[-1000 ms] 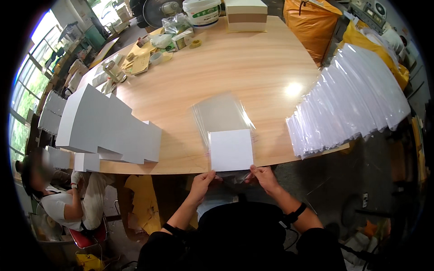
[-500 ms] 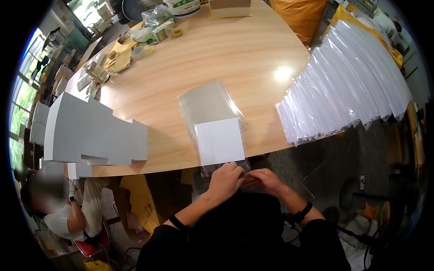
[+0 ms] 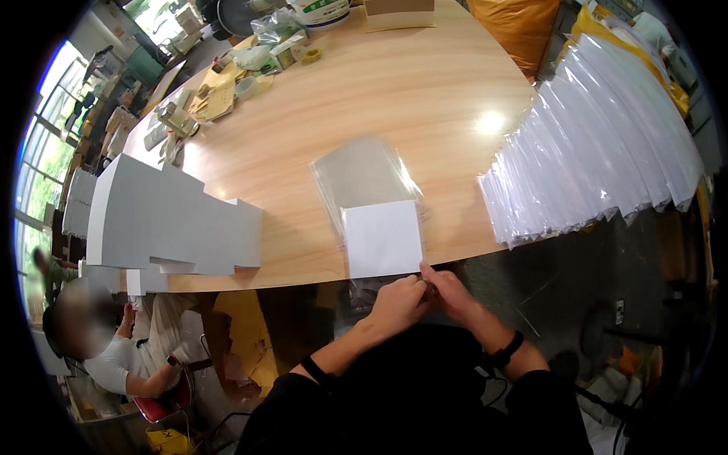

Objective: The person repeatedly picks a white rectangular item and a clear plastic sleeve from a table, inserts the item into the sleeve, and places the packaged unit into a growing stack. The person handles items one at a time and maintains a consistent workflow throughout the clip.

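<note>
A square white sheet (image 3: 383,239) lies at the table's front edge, seemingly inside a clear plastic bag whose loose end (image 3: 362,294) hangs over the edge. Beneath and beyond it rests a stack of clear plastic bags (image 3: 365,174). My left hand (image 3: 398,299) is closed at the hanging end of the bag, its fingers curled. Close against it, my right hand (image 3: 449,290) pinches at the near right corner of the bag, thumb by the sheet's corner. The fingertips of both hands are partly hidden where they meet.
Stacked white sheets (image 3: 174,220) stand at the left, and a long row of bagged white sheets (image 3: 591,152) leans at the right. Tape, envelopes (image 3: 216,98) and a white bucket (image 3: 318,11) sit at the back. A seated person (image 3: 125,356) works at the lower left.
The view has shifted slightly, so the table things appear further right. My right hand has moved up to the sheet's near corner and closer to my left hand, which stays curled.
</note>
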{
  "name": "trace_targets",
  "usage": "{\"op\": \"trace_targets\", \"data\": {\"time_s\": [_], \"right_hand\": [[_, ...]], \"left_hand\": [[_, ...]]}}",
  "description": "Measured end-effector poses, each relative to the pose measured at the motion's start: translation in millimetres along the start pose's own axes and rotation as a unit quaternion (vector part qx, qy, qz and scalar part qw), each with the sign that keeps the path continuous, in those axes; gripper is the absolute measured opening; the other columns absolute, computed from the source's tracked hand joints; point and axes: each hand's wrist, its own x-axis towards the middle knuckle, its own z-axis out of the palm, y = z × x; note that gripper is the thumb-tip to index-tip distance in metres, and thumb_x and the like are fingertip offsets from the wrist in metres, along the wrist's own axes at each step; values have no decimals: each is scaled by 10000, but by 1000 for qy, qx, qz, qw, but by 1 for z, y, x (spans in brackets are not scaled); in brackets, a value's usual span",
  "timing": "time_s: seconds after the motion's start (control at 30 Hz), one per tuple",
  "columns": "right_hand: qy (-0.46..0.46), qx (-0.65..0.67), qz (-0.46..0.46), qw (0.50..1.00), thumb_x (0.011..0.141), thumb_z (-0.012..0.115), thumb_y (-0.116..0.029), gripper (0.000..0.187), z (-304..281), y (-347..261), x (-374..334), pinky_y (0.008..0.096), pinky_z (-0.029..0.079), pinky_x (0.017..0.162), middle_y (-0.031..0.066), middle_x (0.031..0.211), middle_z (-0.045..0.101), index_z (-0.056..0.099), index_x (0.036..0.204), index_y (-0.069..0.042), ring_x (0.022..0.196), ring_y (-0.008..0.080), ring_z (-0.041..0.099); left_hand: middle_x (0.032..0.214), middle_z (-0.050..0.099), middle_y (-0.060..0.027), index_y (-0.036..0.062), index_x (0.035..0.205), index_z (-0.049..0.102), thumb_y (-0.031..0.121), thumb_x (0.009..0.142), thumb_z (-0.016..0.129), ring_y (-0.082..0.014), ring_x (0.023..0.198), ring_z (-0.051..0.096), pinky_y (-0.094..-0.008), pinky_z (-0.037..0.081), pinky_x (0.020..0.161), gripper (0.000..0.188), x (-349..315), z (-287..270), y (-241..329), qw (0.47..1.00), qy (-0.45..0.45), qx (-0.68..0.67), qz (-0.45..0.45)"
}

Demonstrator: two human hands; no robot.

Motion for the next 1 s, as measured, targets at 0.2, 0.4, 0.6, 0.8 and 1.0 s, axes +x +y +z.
{"op": "trace_targets", "data": {"time_s": [0.2, 0.4, 0.6, 0.8, 1.0], "right_hand": [[61, 71, -17, 995, 1003, 597, -401, 373, 26, -18, 8, 281, 551, 641, 76, 949, 712, 680, 1053, -41, 798, 163, 694], [107, -128, -71, 983, 1029, 521, -458, 489, -20, 10, 14, 330, 550, 635, 95, 946, 723, 640, 1118, 7, 777, 168, 693], [196, -631, -515, 546, 800, 744, -82, 474, -13, 0, -18, 401, 509, 857, 97, 1076, 561, 582, 1242, -129, 1051, 306, 575], [106, -662, -549, 500, 818, 742, -100, 219, 3, -14, -15, 426, 487, 934, 97, 1207, 565, 647, 1011, -137, 1184, 303, 530], [147, -440, -455, 760, 921, 711, -190, 178, 19, -13, -24, 332, 522, 701, 70, 838, 627, 617, 898, -40, 772, 246, 631]], "left_hand": [[866, 654, -8, 40, 890, 680, 145, 883, 739, -108, 786, 578, -272, 472, 688, 121, -122, -105, -95, 922, -96, -356, -121], [1141, 673, -106, 75, 1153, 683, 133, 875, 654, -316, 1069, 642, -443, 489, 945, 286, -325, -104, -217, 703, 345, 424, -454], [1300, 598, -106, 122, 1206, 645, 84, 824, 731, -306, 1162, 590, -423, 486, 958, 393, -138, -42, -109, 917, 327, 226, -14], [1212, 628, -96, 127, 1014, 692, 87, 776, 774, -302, 1075, 615, -402, 522, 858, 255, -81, -16, -119, 932, 328, 128, 83], [978, 691, -89, 31, 916, 683, 14, 835, 745, -192, 886, 661, -302, 523, 784, 103, -88, -6, -103, 908, 338, -239, -58]]}}
